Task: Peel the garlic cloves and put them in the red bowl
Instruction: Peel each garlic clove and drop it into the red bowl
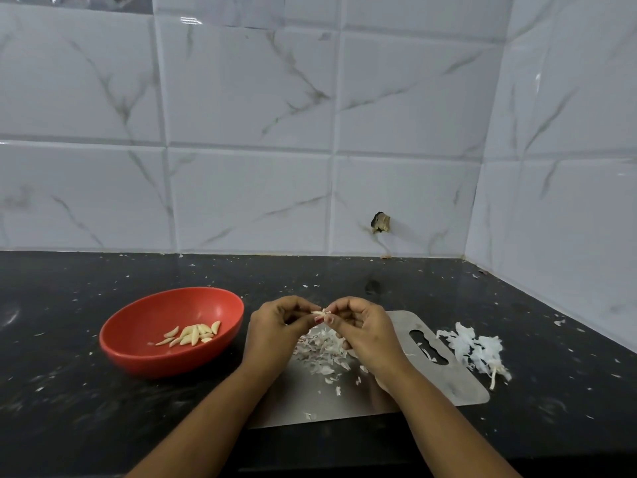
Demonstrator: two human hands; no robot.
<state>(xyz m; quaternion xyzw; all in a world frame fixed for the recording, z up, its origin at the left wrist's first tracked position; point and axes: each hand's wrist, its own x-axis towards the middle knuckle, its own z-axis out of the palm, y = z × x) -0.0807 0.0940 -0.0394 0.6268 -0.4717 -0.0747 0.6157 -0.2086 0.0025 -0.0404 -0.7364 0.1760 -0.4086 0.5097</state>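
Both hands are meeting over the steel board (431, 384), and they're working one garlic clove (319, 312) between them. The left hand (272, 334) is pinching one end with curled fingers, and the right hand (365, 331) is pinching the other, its thumbnail seemingly digging at the skin, though the clove is so small between the fingertips that I can't say how much skin is on it. They're holding it right above the pile of peel scraps (322, 350), which makes sense, since whatever flakes off is dropping onto the board rather than across the black countertop (86, 408). The red bowl (165, 363) is sitting just beside the board's left edge, near the left hand, so a finished clove is needing only a short reach. A cluster of peeled cloves (194, 334) is lying in it, bare and pale. Past the board's right end, a heap of papery outer skin (479, 350) with a stem is lying out of the way. I'd judge the task is well along, with this clove in mid-peel and not yet in the bowl.
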